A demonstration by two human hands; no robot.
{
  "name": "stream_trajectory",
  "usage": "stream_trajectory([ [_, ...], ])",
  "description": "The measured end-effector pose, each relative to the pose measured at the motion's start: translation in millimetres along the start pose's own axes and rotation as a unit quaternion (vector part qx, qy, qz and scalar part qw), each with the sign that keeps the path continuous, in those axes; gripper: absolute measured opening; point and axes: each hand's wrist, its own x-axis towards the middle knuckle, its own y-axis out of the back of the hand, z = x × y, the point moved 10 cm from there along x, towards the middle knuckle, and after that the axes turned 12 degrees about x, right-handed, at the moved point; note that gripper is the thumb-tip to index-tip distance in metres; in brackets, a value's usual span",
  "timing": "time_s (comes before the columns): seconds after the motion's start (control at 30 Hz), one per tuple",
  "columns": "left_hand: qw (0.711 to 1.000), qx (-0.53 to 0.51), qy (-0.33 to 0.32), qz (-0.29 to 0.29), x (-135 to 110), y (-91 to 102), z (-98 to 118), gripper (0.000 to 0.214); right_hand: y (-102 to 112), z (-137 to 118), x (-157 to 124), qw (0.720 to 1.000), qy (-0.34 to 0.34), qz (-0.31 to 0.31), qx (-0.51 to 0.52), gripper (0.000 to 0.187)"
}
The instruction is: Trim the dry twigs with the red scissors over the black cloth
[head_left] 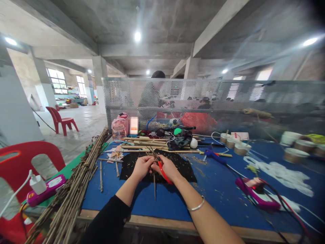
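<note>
Scissors (165, 173), red-handled, sit gripped in our right hand (168, 165); our left hand (142, 167) seems to pinch a thin twig (154, 189) between the two, over the black cloth (184, 166) — we'd best hold it steady and snip slowly.

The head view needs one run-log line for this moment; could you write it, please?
left hand: at thin stick, grip unclear; right hand: holding red-handled tool; beneath: black cloth on blue table
</note>
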Motion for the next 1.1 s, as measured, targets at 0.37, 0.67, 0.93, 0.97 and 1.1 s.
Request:
stream_trajectory([
  [0.37, 0.999, 0.018, 0.02, 0.027, 1.0, 5.2, -4.3, 0.037, 4.3, 5.4, -0.3, 0.998, -0.045, 0.002, -0.041, 0.039],
  [0.67, 1.0, -0.012, 0.012, 0.001, 0.5, -0.1, -3.1, 0.037, -1.2, 0.1, -0.8, 0.998, -0.017, -0.013, -0.067, 0.048],
  [0.93, 0.998, 0.021, 0.056, 0.022, -0.9, 4.6, -11.8, 0.039, 5.3, 5.4, -1.1, 0.995, -0.063, 0.024, -0.076, 0.04],
  [0.97, 0.997, 0.028, 0.064, 0.018, -1.4, 4.5, -13.3, 0.039, 5.4, 6.2, -1.0, 0.994, -0.065, 0.025, -0.081, 0.041],
  [1.1, 0.997, 0.039, 0.066, 0.001, -1.2, 1.9, -14.5, 0.035, 4.6, 6.1, 0.2, 0.994, -0.049, 0.036, -0.091, 0.051],
])
